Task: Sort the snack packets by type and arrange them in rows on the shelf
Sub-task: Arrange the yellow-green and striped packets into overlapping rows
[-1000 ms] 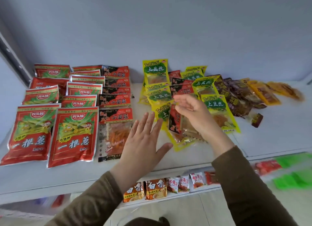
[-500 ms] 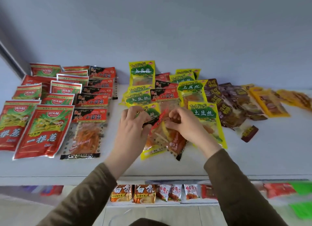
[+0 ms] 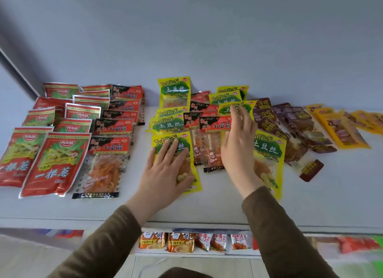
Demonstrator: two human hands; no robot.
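Snack packets lie in rows on the white shelf (image 3: 228,203). Large red packets (image 3: 51,165) fill the left, with a column of black-and-red clear packets (image 3: 105,159) beside them. My left hand (image 3: 167,170) rests flat with spread fingers on the front yellow packet (image 3: 192,174). My right hand (image 3: 238,151) hovers open, fingers straight, over two black-and-red packets (image 3: 211,141) lying between yellow ones. Another yellow packet (image 3: 269,157) lies just right of that hand. More yellow packets (image 3: 174,93) stand behind.
Dark brown packets (image 3: 290,124) and orange-yellow packets (image 3: 339,130) spread along the right, and one small brown packet (image 3: 310,170) lies apart in front. The wall rises close behind. A lower shelf holds small orange and white packets (image 3: 180,241).
Both hands held packets together at the middle half a second ago. They have let go: the left now lies flat on a yellow packet, the right is lifted open above the black-and-red ones.
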